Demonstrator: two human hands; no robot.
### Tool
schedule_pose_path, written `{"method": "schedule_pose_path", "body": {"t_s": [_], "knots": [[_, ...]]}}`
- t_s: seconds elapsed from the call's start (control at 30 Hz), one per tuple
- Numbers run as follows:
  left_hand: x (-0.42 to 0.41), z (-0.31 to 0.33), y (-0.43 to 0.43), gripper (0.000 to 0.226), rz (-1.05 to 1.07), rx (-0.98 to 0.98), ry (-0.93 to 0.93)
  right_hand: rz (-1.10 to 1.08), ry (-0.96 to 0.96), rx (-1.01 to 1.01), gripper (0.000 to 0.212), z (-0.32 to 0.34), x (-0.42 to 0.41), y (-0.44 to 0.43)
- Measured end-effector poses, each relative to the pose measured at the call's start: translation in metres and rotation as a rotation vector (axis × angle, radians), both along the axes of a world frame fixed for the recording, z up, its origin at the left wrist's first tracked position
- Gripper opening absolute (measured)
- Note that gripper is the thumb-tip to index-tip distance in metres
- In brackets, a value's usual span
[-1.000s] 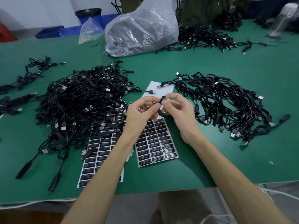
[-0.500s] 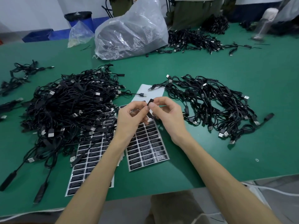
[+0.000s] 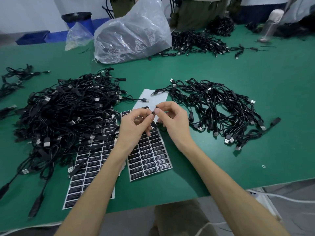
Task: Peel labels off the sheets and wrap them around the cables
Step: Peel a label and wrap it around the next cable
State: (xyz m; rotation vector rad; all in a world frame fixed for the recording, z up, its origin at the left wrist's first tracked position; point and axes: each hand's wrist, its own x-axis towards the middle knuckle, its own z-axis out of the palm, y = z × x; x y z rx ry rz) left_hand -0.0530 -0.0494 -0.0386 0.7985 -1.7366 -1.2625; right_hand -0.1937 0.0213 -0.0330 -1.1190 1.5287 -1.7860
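The green table [image 3: 204,68] fills most of my view. The biggest heap on it is the left pile of cables [image 3: 68,113], a thick black tangle that spills over the far ends of the label sheets. The right pile of cables [image 3: 218,109] is flatter and looser, and lies just right of the hands. At the far side sits a large clear plastic bag [image 3: 133,34]. A smaller bag [image 3: 78,35] is to its left and a far pile of cables [image 3: 199,42] to its right.

Two label sheets lie near me between the piles. The left sheet [image 3: 88,171] is partly buried under cables and crossed by my view of the left forearm. The right sheet [image 3: 150,157] has rows of black labels on its near half, while its far end is bare white backing.

Both hands meet above that right sheet. The left hand [image 3: 134,126] has its fingers curled, with thumb and forefinger pinching the label [image 3: 154,112], a small black strip held up at the fingertips. The right hand [image 3: 175,121] pinches the same label from the other side, its other fingers folded under. A short black stretch of cable [image 3: 154,123] shows just below the fingertips, between the two hands. I cannot tell how far the label goes round it.

A tiny ring [image 3: 263,166] lies on the table near the right edge.
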Motion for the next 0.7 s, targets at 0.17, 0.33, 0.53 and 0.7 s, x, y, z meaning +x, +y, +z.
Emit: {"method": "schedule_pose_path", "body": {"t_s": [0.17, 0.33, 0.53, 0.7], "knots": [[0.0, 0.001, 0.001, 0.006, 0.022, 0.043, 0.039, -0.028, 0.043, 0.028, 0.006, -0.003, 0.0, -0.001], [0.001, 0.001, 0.001, 0.006, 0.058, 0.045, 0.063, -0.017, 0.065, 0.029, 0.006, -0.001, 0.001, -0.001], [0.003, 0.002, 0.0, 0.005, 0.08, 0.057, 0.057, 0.009, 0.015, 0.003, 0.004, 0.001, 0.001, 0.002], [0.002, 0.005, 0.001, 0.01, 0.143, 0.123, 0.123, 0.082, -0.17, -0.038, 0.002, 0.008, 0.003, 0.004]]}}
